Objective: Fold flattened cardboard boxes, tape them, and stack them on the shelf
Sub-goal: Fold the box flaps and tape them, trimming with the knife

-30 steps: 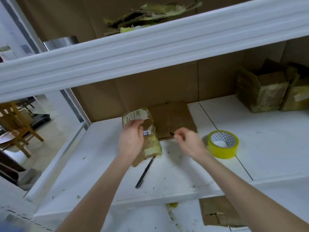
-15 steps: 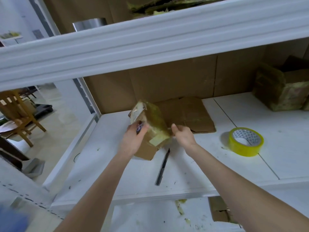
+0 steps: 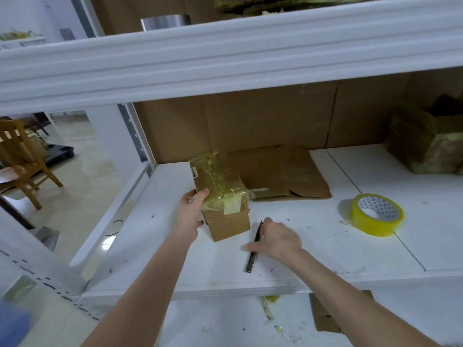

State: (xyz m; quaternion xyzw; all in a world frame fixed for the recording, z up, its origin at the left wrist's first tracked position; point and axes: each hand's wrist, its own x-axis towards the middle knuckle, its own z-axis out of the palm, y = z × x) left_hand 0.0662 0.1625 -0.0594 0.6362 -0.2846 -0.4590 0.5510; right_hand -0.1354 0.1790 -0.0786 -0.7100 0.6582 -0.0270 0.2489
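Note:
A small cardboard box (image 3: 226, 222), folded up and covered with yellowish tape on top, stands on the white shelf (image 3: 313, 259). My left hand (image 3: 191, 212) grips its left side, thumb on the top edge. My right hand (image 3: 278, 240) rests on the shelf over a black utility knife (image 3: 251, 261), fingers spread around its upper part; whether it grips the knife is unclear. A flattened cardboard box (image 3: 283, 175) lies behind the small box. A roll of yellow tape (image 3: 375, 214) lies flat to the right.
Taped boxes (image 3: 426, 144) stand at the shelf's back right. Cardboard lines the back wall. An upper shelf beam (image 3: 225, 58) crosses overhead, with a metal can (image 3: 165, 21) and crumpled cardboard above. A wooden chair (image 3: 20, 159) stands left. Cardboard scrap (image 3: 323, 316) lies on the lower shelf.
The small box went from tilted and held by both hands to standing on the shelf. My right hand left the box and dropped onto the knife.

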